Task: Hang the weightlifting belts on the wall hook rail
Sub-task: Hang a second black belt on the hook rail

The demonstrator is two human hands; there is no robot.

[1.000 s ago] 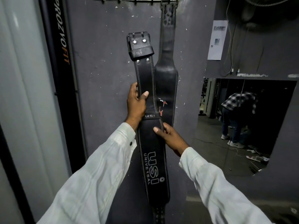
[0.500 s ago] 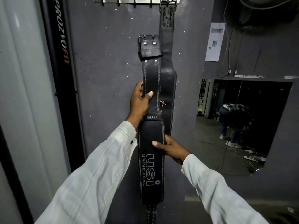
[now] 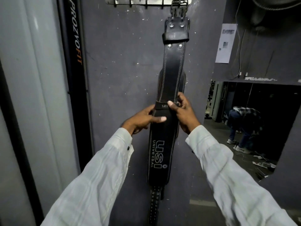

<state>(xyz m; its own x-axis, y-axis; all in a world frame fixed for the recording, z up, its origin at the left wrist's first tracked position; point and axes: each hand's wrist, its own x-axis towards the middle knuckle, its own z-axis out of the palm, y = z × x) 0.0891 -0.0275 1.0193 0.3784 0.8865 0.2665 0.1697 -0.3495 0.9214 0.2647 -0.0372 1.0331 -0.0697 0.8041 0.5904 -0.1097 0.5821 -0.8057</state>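
Observation:
A black USI weightlifting belt [image 3: 171,66] stands upright against the grey wall, its buckle end just below the metal hook rail [image 3: 146,0] at the top. My left hand [image 3: 143,119] grips its left edge with the thumb across the front. My right hand [image 3: 182,111] grips its right edge at the belt loop. A second black belt [image 3: 178,7] hangs from the rail's right hook, almost wholly hidden behind the held belt.
A black PROZYOFIT post [image 3: 75,62] runs down the wall on the left. To the right, a paper notice [image 3: 226,43] hangs above an opening where a person [image 3: 244,124] bends over. Several hooks on the rail's left part are bare.
Both hands have carried the belt up and to the right, so it now covers the hanging belt. My right hand moved up from the belt's wide part to the loop.

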